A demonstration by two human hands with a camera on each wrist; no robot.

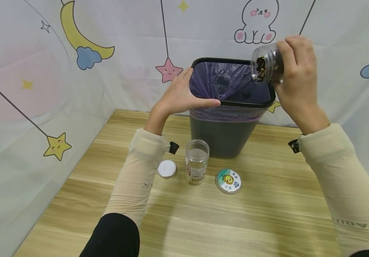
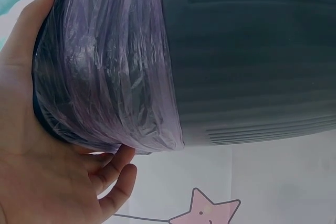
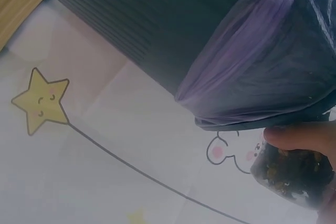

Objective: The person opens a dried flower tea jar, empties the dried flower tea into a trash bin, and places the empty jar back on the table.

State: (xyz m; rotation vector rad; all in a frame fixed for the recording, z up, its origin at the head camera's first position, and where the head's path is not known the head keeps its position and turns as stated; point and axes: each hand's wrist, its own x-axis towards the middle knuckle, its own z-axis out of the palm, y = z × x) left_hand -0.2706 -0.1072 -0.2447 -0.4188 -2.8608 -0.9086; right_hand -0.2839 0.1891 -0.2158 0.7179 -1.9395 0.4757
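Note:
My right hand [image 1: 297,71] grips a clear plastic jar [image 1: 266,64], tipped on its side with its open mouth facing left over the right part of the bin. Dark, mixed bits like dried tea show inside the jar; the right wrist view has them against the wall of the jar [image 3: 294,174]. My left hand [image 1: 182,94] holds the dark grey trash bin [image 1: 223,134] by its left front corner, thumb along the black rim. In the left wrist view, fingers of the left hand [image 2: 58,177] curl under the rim beside the purple liner [image 2: 115,72].
In front of the bin stands an open clear jar [image 1: 197,162]. A white lid [image 1: 166,168] lies to its left, and a printed round lid [image 1: 228,181] to its right. Behind the wooden table [image 1: 235,221] hangs a cartoon-printed curtain [image 1: 133,46].

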